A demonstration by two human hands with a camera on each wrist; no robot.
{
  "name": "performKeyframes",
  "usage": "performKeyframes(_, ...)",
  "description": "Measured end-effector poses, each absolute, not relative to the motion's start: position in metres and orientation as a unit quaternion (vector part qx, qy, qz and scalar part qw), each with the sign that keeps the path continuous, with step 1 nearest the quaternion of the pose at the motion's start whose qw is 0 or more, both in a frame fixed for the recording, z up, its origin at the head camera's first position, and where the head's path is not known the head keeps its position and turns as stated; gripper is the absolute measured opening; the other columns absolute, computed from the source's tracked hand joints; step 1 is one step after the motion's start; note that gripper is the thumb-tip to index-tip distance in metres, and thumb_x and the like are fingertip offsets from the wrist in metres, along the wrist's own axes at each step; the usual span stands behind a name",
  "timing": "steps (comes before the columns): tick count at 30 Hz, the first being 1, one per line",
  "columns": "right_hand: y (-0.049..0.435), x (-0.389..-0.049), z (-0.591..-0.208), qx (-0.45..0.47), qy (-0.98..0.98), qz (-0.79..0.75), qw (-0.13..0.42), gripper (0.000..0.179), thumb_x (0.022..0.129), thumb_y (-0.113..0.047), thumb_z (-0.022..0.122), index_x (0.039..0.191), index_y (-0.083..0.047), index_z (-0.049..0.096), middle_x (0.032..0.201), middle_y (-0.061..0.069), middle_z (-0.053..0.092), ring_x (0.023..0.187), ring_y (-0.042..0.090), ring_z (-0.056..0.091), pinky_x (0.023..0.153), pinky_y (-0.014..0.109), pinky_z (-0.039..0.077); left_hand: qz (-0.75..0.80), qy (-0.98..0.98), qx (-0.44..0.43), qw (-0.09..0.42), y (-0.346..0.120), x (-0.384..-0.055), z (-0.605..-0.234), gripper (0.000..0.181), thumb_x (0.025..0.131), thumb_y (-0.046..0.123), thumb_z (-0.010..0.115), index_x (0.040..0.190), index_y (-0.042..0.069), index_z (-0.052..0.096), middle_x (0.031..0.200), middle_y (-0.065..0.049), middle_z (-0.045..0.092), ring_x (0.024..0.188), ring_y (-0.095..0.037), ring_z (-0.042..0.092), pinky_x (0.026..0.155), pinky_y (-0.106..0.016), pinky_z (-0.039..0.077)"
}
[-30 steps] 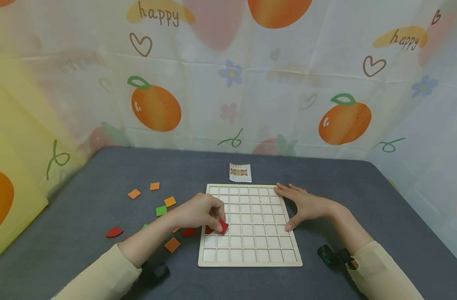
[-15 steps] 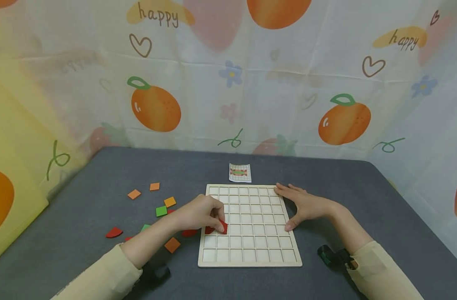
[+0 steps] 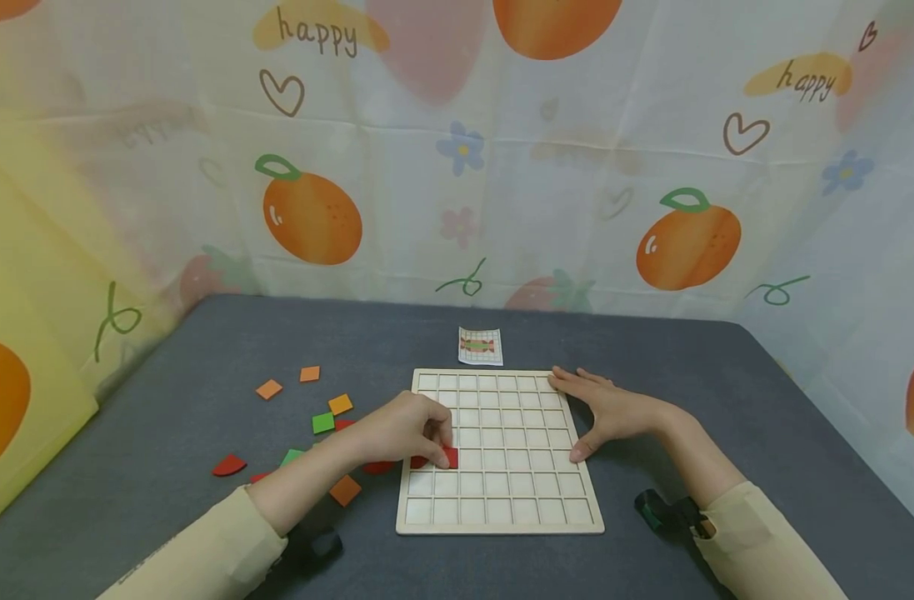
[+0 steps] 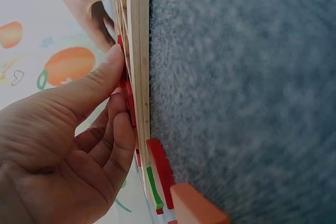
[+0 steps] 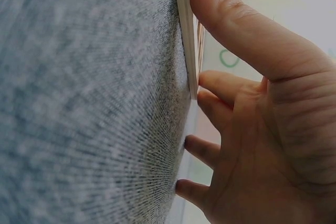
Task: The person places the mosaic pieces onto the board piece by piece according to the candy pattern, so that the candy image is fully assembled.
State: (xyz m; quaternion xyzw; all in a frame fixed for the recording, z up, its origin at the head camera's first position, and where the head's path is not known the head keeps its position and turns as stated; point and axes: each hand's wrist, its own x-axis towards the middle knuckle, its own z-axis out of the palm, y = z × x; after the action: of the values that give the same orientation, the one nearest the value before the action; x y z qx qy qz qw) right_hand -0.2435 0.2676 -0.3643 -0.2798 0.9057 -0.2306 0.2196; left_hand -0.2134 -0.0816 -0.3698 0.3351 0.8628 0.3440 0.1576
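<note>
Pale cloth (image 3: 397, 196) printed with oranges, hearts and the word "happy" hangs behind a dark grey table (image 3: 164, 400), with yellow at its far left. On the table's left part lie two orange squares (image 3: 269, 389), a red round-edged piece (image 3: 229, 465) and, nearer the board, a green square (image 3: 323, 422), a yellow-orange square (image 3: 340, 404) and another orange square (image 3: 345, 490); the left forearm hides parts of some pieces.

Just right of them, the left hand (image 3: 407, 425) reaches over the left edge of the pale gridded board (image 3: 501, 528). Its thumb and bent fingers, drawn close together, hold a red square (image 3: 452, 457) at the second column, third row up from the near edge. The square shows just past the thumb tip, looking flat in its cell. A second red piece (image 3: 418, 461) sits left of it, partly under the hand.

Beyond the board's far edge lies a small printed card (image 3: 481, 346). At the right edge, the right hand (image 3: 606, 412) is spread wide, gripping nothing, thumb and fingertips resting along the rim near the far corner. Bare tabletop runs on rightward past that forearm.
</note>
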Motion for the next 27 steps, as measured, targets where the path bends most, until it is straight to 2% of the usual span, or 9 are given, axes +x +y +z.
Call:
performKeyframes(7,0.269,-0.243,-0.363,-0.288,0.903,-0.233,0.217,0.12,0.071,-0.046,0.085,0.159,-0.007,0.014,0.167,0.019,0.002,0.151,0.052,-0.008,0.11,0.078,-0.002,0.342,0.866,0.33,0.156,-0.081,-0.212,-0.368,0.015,0.076,0.016,0.085,0.077,0.014,0.07,0.066,0.005,0.062,0.06,-0.004,0.051,0.057,-0.018,0.043)
performKeyframes(19,0.268,-0.241,-0.361,-0.286,0.904,-0.235,0.215,0.119,0.071,-0.046,0.086,0.158,-0.005,0.014,0.167,0.02,0.003,0.151,0.053,-0.007,0.11,0.078,-0.002,0.336,0.878,0.317,0.123,-0.095,-0.215,-0.352,0.008,0.086,0.02,0.076,0.082,0.017,0.07,0.072,0.004,0.066,0.063,-0.007,0.053,0.059,-0.021,0.044)
performKeyframes(27,0.268,-0.242,-0.363,-0.284,0.904,-0.234,0.218,0.12,0.071,-0.047,0.085,0.159,-0.007,0.014,0.167,0.019,0.002,0.151,0.052,-0.007,0.11,0.078,-0.002,0.339,0.89,0.284,0.108,-0.123,-0.223,-0.342,0.006,0.091,0.023,0.071,0.088,0.018,0.071,0.083,-0.004,0.073,0.07,-0.017,0.06,0.062,-0.026,0.047)
